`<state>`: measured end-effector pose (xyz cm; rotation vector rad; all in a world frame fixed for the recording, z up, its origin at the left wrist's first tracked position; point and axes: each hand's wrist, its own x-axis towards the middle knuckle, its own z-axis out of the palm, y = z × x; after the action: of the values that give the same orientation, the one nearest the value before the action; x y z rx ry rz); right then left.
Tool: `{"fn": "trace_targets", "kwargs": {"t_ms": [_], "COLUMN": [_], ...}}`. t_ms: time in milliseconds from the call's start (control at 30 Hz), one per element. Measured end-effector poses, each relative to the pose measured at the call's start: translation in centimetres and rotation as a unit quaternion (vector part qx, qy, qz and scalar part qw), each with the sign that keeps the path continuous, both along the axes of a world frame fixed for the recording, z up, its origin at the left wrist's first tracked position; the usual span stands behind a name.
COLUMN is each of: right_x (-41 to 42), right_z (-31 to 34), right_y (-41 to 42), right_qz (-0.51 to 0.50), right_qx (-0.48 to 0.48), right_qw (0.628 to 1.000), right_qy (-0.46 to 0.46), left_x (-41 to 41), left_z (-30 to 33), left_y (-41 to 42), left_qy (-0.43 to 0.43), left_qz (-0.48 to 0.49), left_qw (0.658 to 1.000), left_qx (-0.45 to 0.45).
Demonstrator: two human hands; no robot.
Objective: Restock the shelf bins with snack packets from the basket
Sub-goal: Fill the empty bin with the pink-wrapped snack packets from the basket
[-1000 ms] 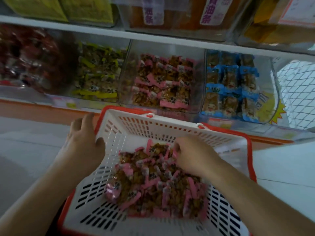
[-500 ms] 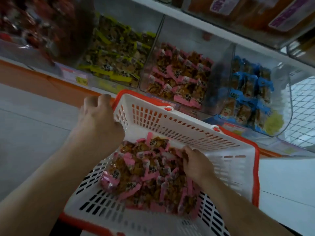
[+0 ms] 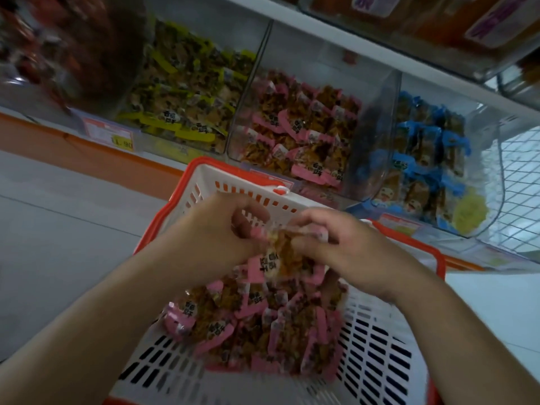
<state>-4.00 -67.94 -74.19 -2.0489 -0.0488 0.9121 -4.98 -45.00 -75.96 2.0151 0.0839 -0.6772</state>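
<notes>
Below shelf (image 3: 336, 39), pink-packet bin (image 3: 298, 133) sits just behind white basket (image 3: 233, 182). Pink packets (image 3: 263, 325) heaped inside. Left hand (image 3: 216, 229) and right hand (image 3: 336, 244) both curled around a lifted clump (image 3: 277, 255). Risk: loose bunch, packets likely slip back mid-transfer.

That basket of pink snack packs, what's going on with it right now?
A person is restocking shelf bins. Both hands, the left hand and the right hand, grip a bunch of pink packets lifted just above the pile in the white basket. Straight ahead on the shelf is the clear bin of matching pink packets, between a yellow-packet bin and a blue-packet bin. The bunch has not reached the bin yet.
</notes>
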Motion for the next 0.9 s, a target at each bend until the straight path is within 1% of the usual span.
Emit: {"fn": "trace_targets", "kwargs": {"t_ms": [67, 100, 133, 200, 233, 300, 333, 400, 467, 533, 633, 667, 733, 800, 900], "right_x": [0.6, 0.9, 1.1, 1.3, 1.5, 1.6, 1.6, 1.7, 1.7, 1.8, 1.8, 1.8, 1.9, 2.1, 2.2], "right_z": [-0.5, -0.8, -1.0, -1.1, -1.1, -1.1, -1.2, -1.0, -0.8, -0.6, 0.2, 0.3, 0.7, 0.6, 0.2], "right_y": [-0.3, -0.4, -0.4, -0.4, -0.4, -0.2, -0.2, -0.2, -0.4, -1.3, -3.5, -4.3, -5.6, -6.6, -7.3], "right_qz": [-0.068, -0.082, -0.084, -0.071, -0.05, -0.007, -0.003, -0.042, -0.099, -0.153, -0.2, -0.207, -0.22, -0.221, -0.214], "right_qx": [0.019, 0.029, 0.035, 0.023, 0.012, -0.006, -0.006, 0.003, 0.005, -0.005, -0.063, -0.091, -0.144, -0.181, -0.199], "right_qw": [0.997, 0.995, 0.995, 0.995, 0.996, 0.996, 0.995, 0.994, 0.988, 0.974, 0.942, 0.931, 0.917, 0.916, 0.923], "right_qy": [-0.03, -0.041, -0.051, -0.066, -0.076, -0.09, -0.096, -0.103, -0.122, -0.168, -0.262, -0.287, -0.3, -0.283, -0.251], "left_x": [0.2, 0.2, 0.1, 0.0, 0.1, 0.3, 0.3, 0.4, 0.6, 0.7, 0.7, 0.8, 1.8, 4.0, 8.5], "left_z": [0.2, 0.2, -0.1, -0.3, -0.4, -0.2, 0.0, 0.4, 0.8, 0.8, 1.1, 1.3, 1.8, 2.0, 1.4], "left_y": [-0.2, -0.4, -0.6, -1.1, -1.3, -1.7, -2.0, -2.8, -3.3, -3.3, -3.1, -3.2, -3.4, -3.8, -5.1], "left_qy": [0.042, 0.051, 0.043, 0.001, -0.005, 0.011, 0.013, -0.018, -0.064, -0.085, -0.113, -0.122, -0.146, -0.172, -0.212], "left_qz": [0.03, 0.025, 0.008, -0.016, -0.011, 0.007, 0.004, 0.001, 0.031, 0.069, 0.119, 0.13, 0.137, 0.13, 0.121], "left_qw": [0.996, 0.995, 0.996, 0.999, 1.0, 0.998, 0.996, 0.996, 0.994, 0.992, 0.984, 0.982, 0.98, 0.975, 0.96], "left_qx": [-0.073, -0.085, -0.074, -0.028, -0.024, -0.064, -0.083, -0.09, -0.08, -0.068, -0.069, -0.062, -0.019, 0.061, 0.135]}}
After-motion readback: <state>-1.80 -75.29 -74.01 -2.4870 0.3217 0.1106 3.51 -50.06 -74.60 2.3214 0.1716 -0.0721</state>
